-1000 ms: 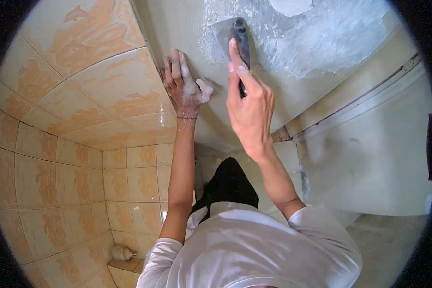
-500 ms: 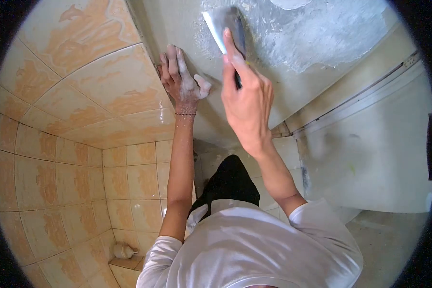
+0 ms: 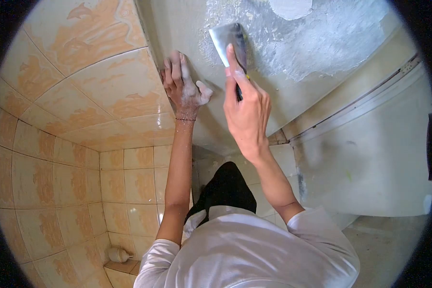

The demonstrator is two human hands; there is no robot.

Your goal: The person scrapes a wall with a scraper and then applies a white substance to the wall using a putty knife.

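Observation:
My right hand (image 3: pixel 249 110) grips the handle of a putty knife (image 3: pixel 229 37), with the index finger stretched along its wide metal blade. The blade lies at the left part of a rough, scraped patch (image 3: pixel 317 50) on the painted wall (image 3: pixel 278 98). Part of the dark handle is hidden in the palm. Against the same wall, near its corner with the tiles, my left hand (image 3: pixel 185 89) rests with fingers apart and nothing in it. White dust coats its thumb and fingers.
Tiled wall (image 3: pixel 115 84) with orange dolphin patterns runs along the left. A small pale container (image 3: pixel 119 254) sits on a corner ledge (image 3: pixel 122 265) at the lower left. A pale door-like panel (image 3: pixel 365 168) stands at the right, beside a frame strip (image 3: pixel 353 101).
The putty knife and my right hand have come slightly down the wall. The whole view has shifted a little. My left hand stays at the same place on the wall.

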